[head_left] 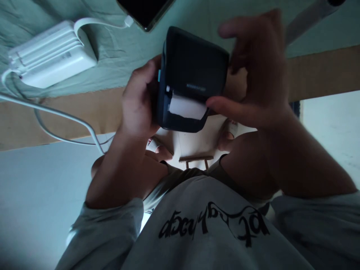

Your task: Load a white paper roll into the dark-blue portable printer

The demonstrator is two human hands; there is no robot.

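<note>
- Left hand (139,99) wrapped around left side of black device (197,62), held up at brown table edge (323,71).
- Right hand (261,71) spread, thumb tip at right end of white paper (185,107) in device's near part; contact unclear.
- White box (53,56) far left; dark phone (146,11) beyond device.

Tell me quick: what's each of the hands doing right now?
Left hand: closed, holding the portable printer.
Right hand: open, thumb at the edge of the white paper.
</note>
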